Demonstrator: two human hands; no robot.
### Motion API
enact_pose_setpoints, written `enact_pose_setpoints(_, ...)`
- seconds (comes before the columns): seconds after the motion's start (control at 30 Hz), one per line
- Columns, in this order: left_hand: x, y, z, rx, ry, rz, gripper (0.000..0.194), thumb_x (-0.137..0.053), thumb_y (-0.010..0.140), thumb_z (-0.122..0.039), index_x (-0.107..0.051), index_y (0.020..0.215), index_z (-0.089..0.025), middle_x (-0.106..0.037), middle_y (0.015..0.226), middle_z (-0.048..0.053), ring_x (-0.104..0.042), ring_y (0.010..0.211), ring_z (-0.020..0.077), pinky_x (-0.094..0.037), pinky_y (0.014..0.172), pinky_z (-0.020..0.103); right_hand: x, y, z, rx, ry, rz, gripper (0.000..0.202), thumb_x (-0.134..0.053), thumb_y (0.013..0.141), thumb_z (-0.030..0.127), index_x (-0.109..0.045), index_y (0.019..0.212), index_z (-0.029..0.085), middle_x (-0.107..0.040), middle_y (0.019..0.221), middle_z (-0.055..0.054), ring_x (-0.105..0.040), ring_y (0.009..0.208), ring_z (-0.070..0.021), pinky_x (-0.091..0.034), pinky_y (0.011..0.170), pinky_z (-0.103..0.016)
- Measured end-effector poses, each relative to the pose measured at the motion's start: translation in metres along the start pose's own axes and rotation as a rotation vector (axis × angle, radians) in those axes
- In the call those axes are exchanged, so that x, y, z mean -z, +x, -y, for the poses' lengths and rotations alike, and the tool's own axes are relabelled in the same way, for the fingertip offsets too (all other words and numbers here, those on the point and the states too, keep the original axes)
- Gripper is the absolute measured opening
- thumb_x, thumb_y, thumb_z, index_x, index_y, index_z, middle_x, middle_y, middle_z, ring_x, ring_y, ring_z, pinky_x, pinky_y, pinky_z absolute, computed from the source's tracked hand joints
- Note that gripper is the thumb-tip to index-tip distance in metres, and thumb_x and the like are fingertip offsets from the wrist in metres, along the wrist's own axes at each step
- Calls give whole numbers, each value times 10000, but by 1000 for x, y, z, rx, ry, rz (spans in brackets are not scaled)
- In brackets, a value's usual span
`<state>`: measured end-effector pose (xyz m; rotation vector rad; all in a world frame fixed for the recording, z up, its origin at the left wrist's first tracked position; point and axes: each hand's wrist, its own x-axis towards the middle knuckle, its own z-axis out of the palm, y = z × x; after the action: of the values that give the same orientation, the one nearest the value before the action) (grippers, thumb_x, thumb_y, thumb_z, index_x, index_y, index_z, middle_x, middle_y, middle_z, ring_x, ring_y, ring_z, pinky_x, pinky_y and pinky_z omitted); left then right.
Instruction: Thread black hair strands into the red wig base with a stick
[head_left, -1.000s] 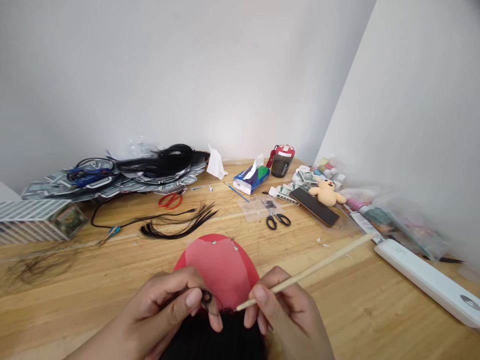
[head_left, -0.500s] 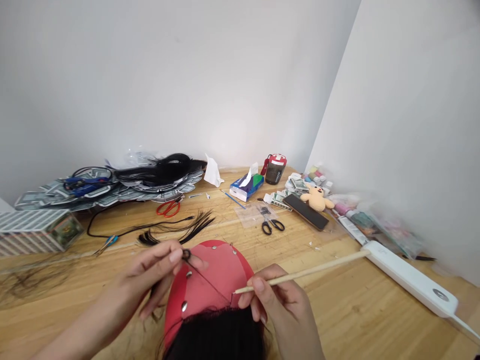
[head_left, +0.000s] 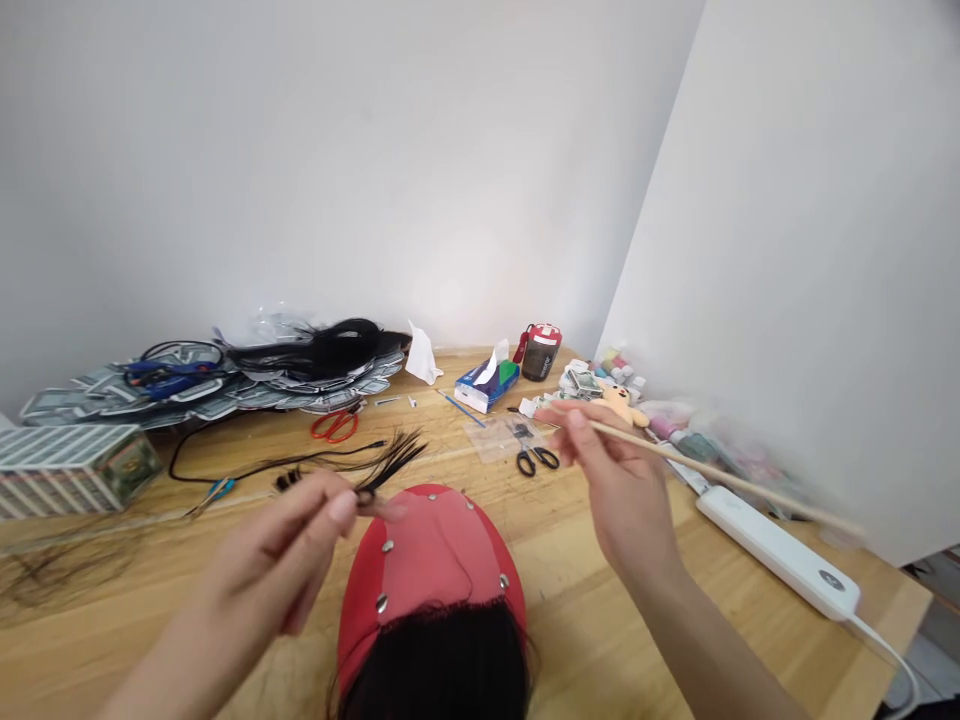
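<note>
A red dome-shaped wig block (head_left: 356,590) stands at the front, covered on top by a sheer pinkish mesh (head_left: 427,540) held down with several silver pins. Black hair (head_left: 442,665) hangs from the mesh's near edge, and a loose dark strand curves over the mesh. My left hand (head_left: 292,545) is closed at the upper left of the block, pinching a small dark coil of hair (head_left: 365,496) between thumb and finger. Raised to the right of the block, my right hand (head_left: 619,480) is closed around a thin wooden stick (head_left: 720,472); its working tip is blurred.
Black-handled scissors (head_left: 536,460), red-handled scissors (head_left: 335,425) and a tissue pack (head_left: 487,385) lie beyond the block. A hair bundle (head_left: 394,460) lies behind my left hand. At right are a white power strip (head_left: 776,550) and a plush toy (head_left: 619,402); a striped box (head_left: 82,470) is left.
My right hand has lifted the wooden stick away from the mesh, up and to the right. The strand that was taut now lies slack on the mesh. My left hand still pinches the coil.
</note>
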<state>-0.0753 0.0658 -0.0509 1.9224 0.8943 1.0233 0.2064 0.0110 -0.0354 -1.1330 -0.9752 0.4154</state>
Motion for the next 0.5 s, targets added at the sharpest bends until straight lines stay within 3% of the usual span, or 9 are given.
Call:
enact_pose_setpoints(0.07,-9,-8,-4,-274,262,30,204,-584,1056,-436,-746,1042,-313,-773,716,-62,-722,576,129,-514,537,134,10,-4,5,72,-61,-62,162,-681,988,378,-786,1042,267,-832,1046,-41,-681,813,-173,-531,696,-275)
enact_pose_setpoints(0.13,-15,-14,-7,-480,395,57,183,-567,1062,-339,-713,1172,-355,-846,870,-62,-787,640,140,-530,576,132,18,-23,6,114,-241,-34,150,-659,1009,342,-801,1000,293,-832,1005,-21,-723,864,-185,-560,768,-282)
enact_pose_setpoints(0.17,-18,-16,-8,-527,427,96,204,-542,1067,-298,-695,1189,-356,-848,848,-66,-779,597,136,-518,554,138,21,-36,5,132,-363,24,154,-659,1004,317,-809,977,300,-840,978,-19,-751,918,-204,-576,816,-294)
enact_pose_setpoints(0.3,-23,-22,-6,-538,442,219,259,-453,1037,-204,-681,1025,-326,-795,685,-65,-689,418,149,-449,433,211,18,-87,-6,317,-530,139,124,-740,914,204,-801,958,302,-860,887,-7,-806,779,-210,-637,737,-269)
enact_pose_setpoints(0.4,-20,-22,-2,-527,426,224,293,-487,1008,-202,-693,1156,-349,-811,722,-72,-715,447,159,-482,454,195,6,-104,-13,389,-532,187,199,-776,864,140,-799,994,289,-860,884,-10,-817,761,-205,-655,732,-246)
enact_pose_setpoints(0.5,-15,-19,-2,-440,380,251,292,-510,1038,-244,-692,1220,-381,-849,856,-77,-789,584,152,-546,572,145,-6,-107,-15,379,-538,183,218,-832,794,117,-805,939,277,-842,868,-23,-813,772,-218,-656,726,-250)
